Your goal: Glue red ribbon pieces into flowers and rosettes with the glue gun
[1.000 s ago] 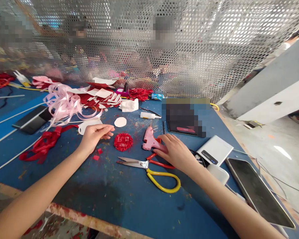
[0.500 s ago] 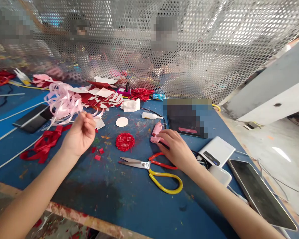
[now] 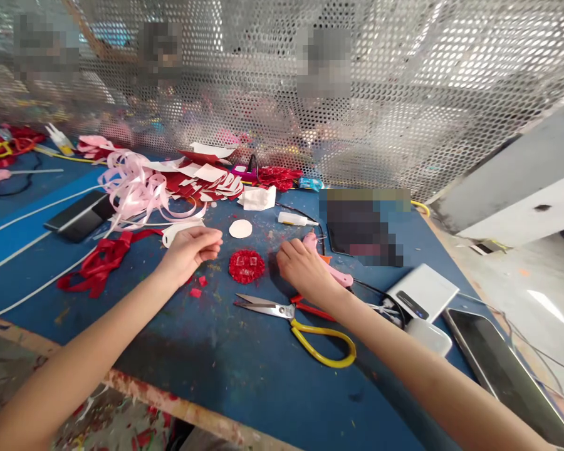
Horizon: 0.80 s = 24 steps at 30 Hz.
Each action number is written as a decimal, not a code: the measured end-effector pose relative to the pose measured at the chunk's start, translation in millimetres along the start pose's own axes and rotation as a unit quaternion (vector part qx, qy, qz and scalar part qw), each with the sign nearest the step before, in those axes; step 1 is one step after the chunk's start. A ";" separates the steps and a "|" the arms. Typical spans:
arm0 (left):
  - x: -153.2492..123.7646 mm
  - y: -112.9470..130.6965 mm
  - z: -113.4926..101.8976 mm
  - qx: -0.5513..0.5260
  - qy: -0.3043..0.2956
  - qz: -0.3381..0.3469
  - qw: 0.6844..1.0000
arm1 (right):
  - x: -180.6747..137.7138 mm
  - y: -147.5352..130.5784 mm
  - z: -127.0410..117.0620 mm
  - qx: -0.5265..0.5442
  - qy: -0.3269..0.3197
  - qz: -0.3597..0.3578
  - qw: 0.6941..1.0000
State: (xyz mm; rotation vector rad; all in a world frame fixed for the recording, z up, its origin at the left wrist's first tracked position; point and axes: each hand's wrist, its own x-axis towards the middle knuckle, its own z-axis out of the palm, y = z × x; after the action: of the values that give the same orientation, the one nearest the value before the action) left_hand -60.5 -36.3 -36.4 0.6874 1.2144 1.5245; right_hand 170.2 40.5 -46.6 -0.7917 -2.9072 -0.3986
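Observation:
A round red rosette with clear glue patches on its face lies flat between my two hands. To its left, my left hand hovers with thumb and fingertips pinched; anything between them is too small to make out. My right hand is palm down at the rosette's right, fingers loosely bent and nothing seen in them. Just behind that hand rests a pink glue gun, partly covered by it. A white paper disc lies beyond the rosette. Scissors with red and yellow handles lie nearer me.
Pink ribbon, red ribbon and paper scraps crowd the left and back. A small glue bottle lies behind my right hand. Power bank, phone and cables occupy the right. Perforated metal closes the back.
My right hand has let go of the glue gun, which now lies on the table, and has shifted left toward the rosette. My left hand has moved right, closer to it.

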 end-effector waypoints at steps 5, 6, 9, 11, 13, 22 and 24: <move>-6.7 -14.6 6.8 0.027 -0.050 -0.027 0.998 | 1.7 2.0 -6.7 0.023 0.016 0.025 0.999; -7.5 -15.8 7.3 0.028 -0.052 -0.026 0.998 | 1.5 0.0 -10.1 0.031 0.019 0.022 0.999; -8.4 -17.3 7.7 0.027 -0.051 -0.020 0.998 | -1.7 -11.8 -18.8 0.087 0.021 0.003 0.996; -8.1 -16.8 7.7 0.023 -0.049 -0.018 0.998 | -5.1 -22.1 -20.1 0.135 0.016 0.009 0.991; -7.4 -16.0 7.7 0.016 -0.049 -0.017 0.999 | -7.7 -31.7 -17.5 0.160 0.009 0.032 0.987; -9.1 -16.6 10.2 0.042 -0.112 -0.031 0.992 | -2.9 -49.3 -2.2 0.125 0.019 0.049 0.991; -10.7 -17.7 11.0 0.057 -0.137 -0.040 0.988 | -4.0 -48.5 -5.6 0.128 0.019 0.047 0.991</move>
State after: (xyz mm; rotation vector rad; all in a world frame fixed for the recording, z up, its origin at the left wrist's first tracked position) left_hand -41.2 -43.1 -47.7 0.8829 1.1102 1.2546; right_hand 149.0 -3.3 -52.7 -0.8626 -2.7945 -0.0308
